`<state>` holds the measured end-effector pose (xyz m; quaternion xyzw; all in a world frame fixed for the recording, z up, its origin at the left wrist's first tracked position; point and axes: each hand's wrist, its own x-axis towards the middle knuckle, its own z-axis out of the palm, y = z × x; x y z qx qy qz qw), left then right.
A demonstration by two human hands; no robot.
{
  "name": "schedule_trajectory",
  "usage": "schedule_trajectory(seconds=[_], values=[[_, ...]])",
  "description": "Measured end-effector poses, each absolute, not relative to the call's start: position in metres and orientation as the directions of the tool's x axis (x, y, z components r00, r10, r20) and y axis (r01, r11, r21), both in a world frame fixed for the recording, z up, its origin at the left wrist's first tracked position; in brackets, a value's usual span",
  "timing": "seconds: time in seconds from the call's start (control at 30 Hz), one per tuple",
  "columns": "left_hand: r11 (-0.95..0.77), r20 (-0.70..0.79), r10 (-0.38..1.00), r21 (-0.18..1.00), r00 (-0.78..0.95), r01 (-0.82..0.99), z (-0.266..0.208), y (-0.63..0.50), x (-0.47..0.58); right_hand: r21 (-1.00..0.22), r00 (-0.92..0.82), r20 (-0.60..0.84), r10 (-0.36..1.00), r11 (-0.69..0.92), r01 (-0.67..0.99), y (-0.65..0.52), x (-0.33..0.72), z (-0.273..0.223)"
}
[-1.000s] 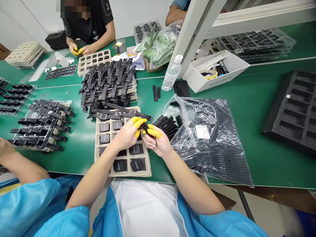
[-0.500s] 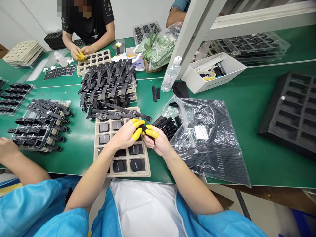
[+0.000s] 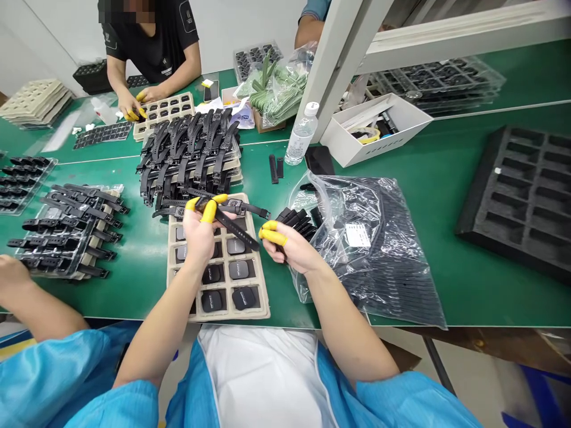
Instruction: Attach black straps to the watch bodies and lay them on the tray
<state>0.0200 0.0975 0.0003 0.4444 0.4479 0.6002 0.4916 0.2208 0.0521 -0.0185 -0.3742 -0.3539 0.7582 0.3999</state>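
Observation:
My left hand [image 3: 200, 229], in yellow finger cots, is closed on a black smartwatch; its strap [image 3: 241, 232] slants down to the right, and the fingers partly hide the watch body. My right hand [image 3: 288, 244], also in yellow finger cots, is closed just right of the strap's end. Something dark shows under its curled fingers, too hidden to name. Beneath my left hand lies a beige tray [image 3: 263, 300] of square black watch bodies [image 3: 244, 298], with strapped watches across its far edge. A pile of loose black straps [image 3: 297, 223] lies beyond my right hand.
A clear bag of straps [image 3: 379, 255] lies at right, before a water bottle [image 3: 302, 134] and a white box [image 3: 379, 134]. Stacked watches [image 3: 191, 148] stand ahead, with another watch stack [image 3: 75, 226] at left. A black foam tray [image 3: 482, 232] lies far right. Co-workers sit left and opposite.
My hands have moved apart. My left hand has gone left and up with the watch, whose strap now shows. My right hand stays near the straps. The view has shifted slightly.

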Motion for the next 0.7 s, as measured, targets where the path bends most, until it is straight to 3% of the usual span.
schedule_trajectory(seconds=[0.07, 0.13, 0.2, 0.3, 0.4, 0.7], values=[[-0.076, 0.079, 0.996, 0.994, 0.038, -0.078, -0.006, 0.093, 0.025, -0.859, -0.272, -0.221, 0.937, -0.319, -0.401, 0.051, 0.217, -0.018], [-0.181, 0.152, 0.961, 0.978, 0.231, 0.106, -0.016, 0.087, 0.031, -0.858, -0.276, -0.175, 0.945, -0.283, -0.428, 0.049, 0.211, -0.019], [-0.402, 0.284, 0.876, 0.876, 0.389, 0.266, -0.024, 0.082, 0.034, -0.847, -0.352, -0.157, 0.923, -0.309, -0.433, 0.045, 0.207, -0.022], [-0.624, 0.394, 0.743, 0.701, 0.541, 0.346, -0.030, 0.080, 0.031, -0.828, -0.422, -0.167, 0.891, -0.360, -0.431, 0.043, 0.204, -0.026], [-0.674, 0.409, 0.697, 0.653, 0.588, 0.345, -0.031, 0.081, 0.025, -0.800, -0.411, -0.197, 0.890, -0.388, -0.457, 0.042, 0.204, -0.027], [-0.674, 0.375, 0.685, 0.651, 0.624, 0.349, -0.022, 0.080, 0.025, -0.702, -0.368, -0.164, 0.915, -0.370, -0.608, 0.041, 0.199, -0.024]])
